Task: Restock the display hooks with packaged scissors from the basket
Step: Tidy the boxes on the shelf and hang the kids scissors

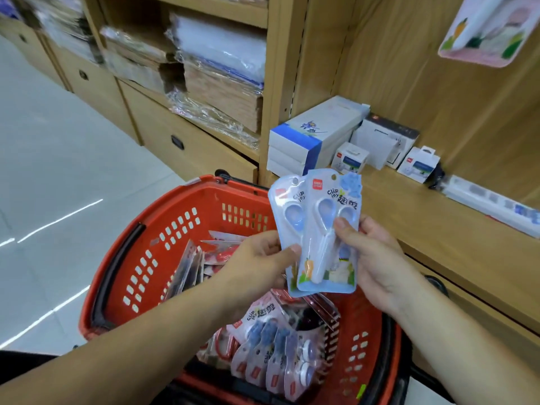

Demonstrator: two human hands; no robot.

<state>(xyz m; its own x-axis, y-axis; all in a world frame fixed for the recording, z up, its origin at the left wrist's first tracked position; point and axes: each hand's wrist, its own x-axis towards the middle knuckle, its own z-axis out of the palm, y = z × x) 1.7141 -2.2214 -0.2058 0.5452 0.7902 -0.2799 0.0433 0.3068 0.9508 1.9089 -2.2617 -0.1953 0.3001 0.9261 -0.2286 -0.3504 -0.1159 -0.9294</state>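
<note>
Wooden shelving (455, 92) with a plain back panel fills the view ahead, and a ledge (438, 229) at its foot carries several white boxes (315, 133). One pink pack (491, 27) hangs high on the panel at the upper right. Its hook is not discernible, and no other display hook is in view. Below the ledge stands the red basket (204, 182), which holds further packs (271, 355) of scissors.

Two blue packs are held above the basket's far right corner. The front pack (330, 229) overlaps the rear pack (287, 211), which is fanned out to the left.

Probable faults from this position:

- **Dropped pack:** the packs are smooth and lie face to back. If either pinch loosens while they are drawn apart, one could slide free and fall into the basket or onto the floor.
- **Missed hook:** the hang holes at the top edges are small. A pack brought up tilted is likely to miss the hook tip or bend its header.
- **Double hanging:** the holes do not line up while the packs are fanned. Pushing both packs on together could leave one unhung.
- **Wrong hook:** the pack already hanging is pink and the held ones are blue, so the hook should be checked first.

The left hand (263, 255) pinches the rear pack at its lower left edge, with the thumb on the face and the fingers behind, out of sight. The right hand (377, 258) grips the front pack at its right side, with the thumb pressed on the blister just below the handle loops and the fingers curled behind. Neither hand is spread wide, and each is closed on its own pack.
</note>
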